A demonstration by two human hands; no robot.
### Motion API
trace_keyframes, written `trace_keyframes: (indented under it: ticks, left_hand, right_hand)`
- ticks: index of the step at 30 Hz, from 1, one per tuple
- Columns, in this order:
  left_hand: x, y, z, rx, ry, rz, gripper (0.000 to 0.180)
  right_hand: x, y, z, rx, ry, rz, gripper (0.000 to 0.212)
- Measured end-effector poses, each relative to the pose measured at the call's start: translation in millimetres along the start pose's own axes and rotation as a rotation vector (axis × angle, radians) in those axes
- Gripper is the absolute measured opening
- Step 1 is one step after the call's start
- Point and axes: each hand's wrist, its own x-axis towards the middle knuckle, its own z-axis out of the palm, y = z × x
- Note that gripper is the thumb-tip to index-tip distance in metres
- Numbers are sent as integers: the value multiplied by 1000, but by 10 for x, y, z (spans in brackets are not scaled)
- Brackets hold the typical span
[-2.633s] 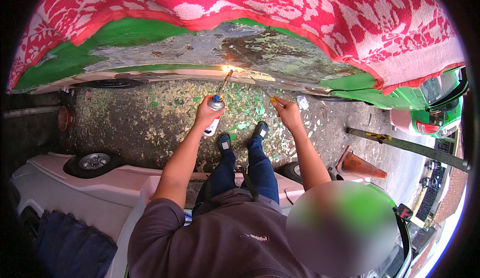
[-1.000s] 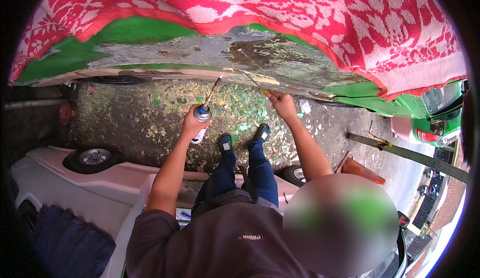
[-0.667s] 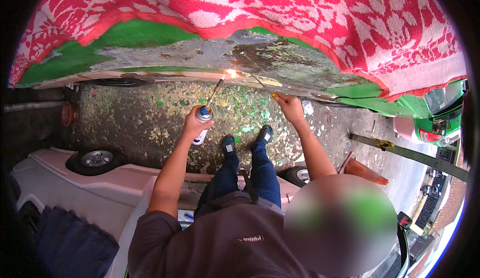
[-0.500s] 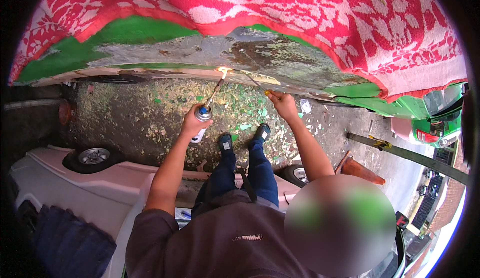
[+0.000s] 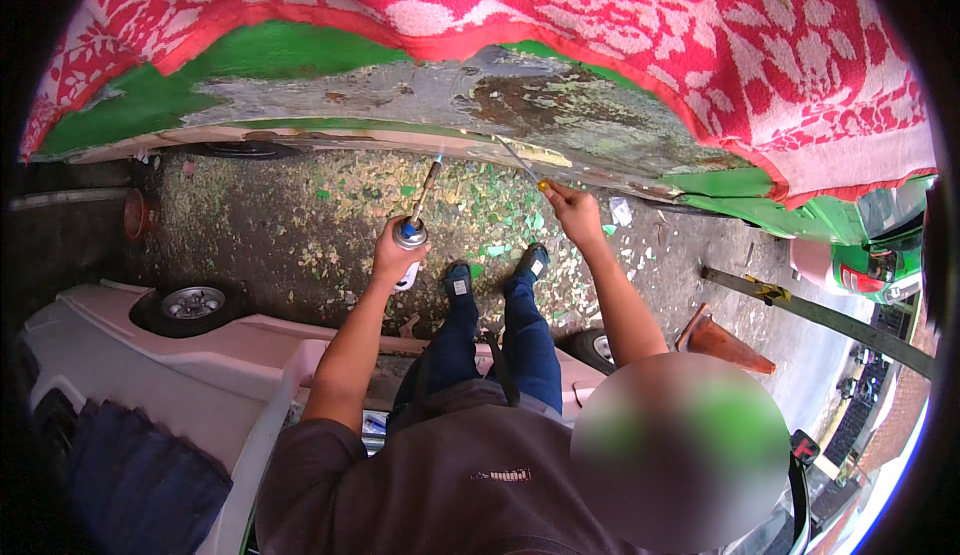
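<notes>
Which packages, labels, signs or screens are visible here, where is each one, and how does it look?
Gas torch canister: in the left hand, a small cylinder, white body with a blue and silver top.
Label on shoe: small pale patch on the dark left shoe.
Yellow label: on the long dark bar lying at the right, small yellow and black patch.
No screens or signs can be made out.
</notes>
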Motion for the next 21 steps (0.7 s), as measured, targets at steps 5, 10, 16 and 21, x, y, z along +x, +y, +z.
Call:
trace_keyframes:
  ticks: [5,10,16,21]
  left_hand:
    - [187,14,11,-46,21,-33,67]
    - [275,17,93,31,2,6,68]
    - [308,-30,70,64,7,29,72]
    - [256,36,-6,50,-15,13,69]
  right_hand:
    - [44,14,-2,-64,29,-41,33]
    - [40,114,28,-20,24,-46,32]
    - [-21,48,-25,-52,27,-63,33]
    - [8,75,60,-40,36,-16,31]
